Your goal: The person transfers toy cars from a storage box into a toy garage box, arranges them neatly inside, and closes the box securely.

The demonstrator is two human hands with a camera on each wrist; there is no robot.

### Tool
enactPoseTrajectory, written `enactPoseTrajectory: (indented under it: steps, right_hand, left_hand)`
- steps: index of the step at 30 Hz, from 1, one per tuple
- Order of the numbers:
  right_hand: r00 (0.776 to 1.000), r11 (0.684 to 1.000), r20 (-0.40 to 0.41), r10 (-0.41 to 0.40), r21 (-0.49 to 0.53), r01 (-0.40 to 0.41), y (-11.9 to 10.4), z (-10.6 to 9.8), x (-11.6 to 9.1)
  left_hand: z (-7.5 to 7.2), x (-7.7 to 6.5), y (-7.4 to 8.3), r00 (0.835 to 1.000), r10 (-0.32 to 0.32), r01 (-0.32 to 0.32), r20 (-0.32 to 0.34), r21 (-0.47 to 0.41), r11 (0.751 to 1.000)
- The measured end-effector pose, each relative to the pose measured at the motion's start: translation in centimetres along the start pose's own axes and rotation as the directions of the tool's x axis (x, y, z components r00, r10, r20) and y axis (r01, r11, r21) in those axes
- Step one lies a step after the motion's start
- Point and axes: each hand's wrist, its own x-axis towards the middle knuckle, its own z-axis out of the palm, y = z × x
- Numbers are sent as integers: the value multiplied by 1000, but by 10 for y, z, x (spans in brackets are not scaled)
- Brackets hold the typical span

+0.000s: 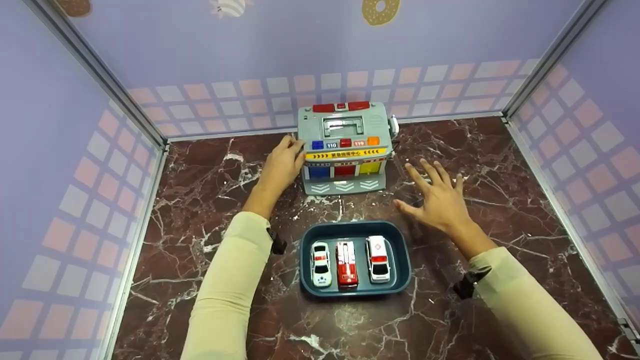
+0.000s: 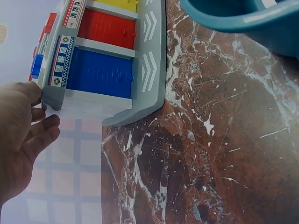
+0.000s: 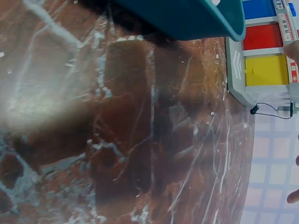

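A grey toy emergency station [image 1: 342, 147] stands at the back, with blue, red and yellow garage doors, all down, and a carry handle on its roof. My left hand [image 1: 284, 164] is at its left side. In the left wrist view the fingers [image 2: 44, 135] are loosely bent beside the wall, and the thumb side reaches the roof edge near the blue light [image 2: 36, 65]. My right hand [image 1: 440, 202] hovers right of the station, fingers spread, holding nothing. Nearer lies a teal tray [image 1: 305, 260] holding a white police car [image 1: 321, 265], a red fire truck [image 1: 347, 265] and a white ambulance [image 1: 378, 260].
Purple panels with pink and white squares [image 1: 280, 85] enclose the back and both sides of the dark red marbled tabletop [image 1: 200, 280]. On the station's right side is a white part [image 1: 394, 126]; a black cord [image 3: 273, 112] hangs near there.
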Motion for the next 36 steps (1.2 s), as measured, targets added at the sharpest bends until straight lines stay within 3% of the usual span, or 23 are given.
enactPoseTrajectory:
  steps: [5,13,36]
  right_hand:
    - [999,999,-24,-29,19,30,-4,-5,14]
    - [993,993,-68,-93,66,97,-13,-10,33]
    - [964,951,-78,-255,161,265,-29,-10,69]
  left_hand:
    - [2,0,-5,1000,12,-13,-26,-48,999]
    - [2,0,-9,1000,-8,7,-10,-73,997]
    - [1,1,-5,1000,3,-3,-5,-37,999]
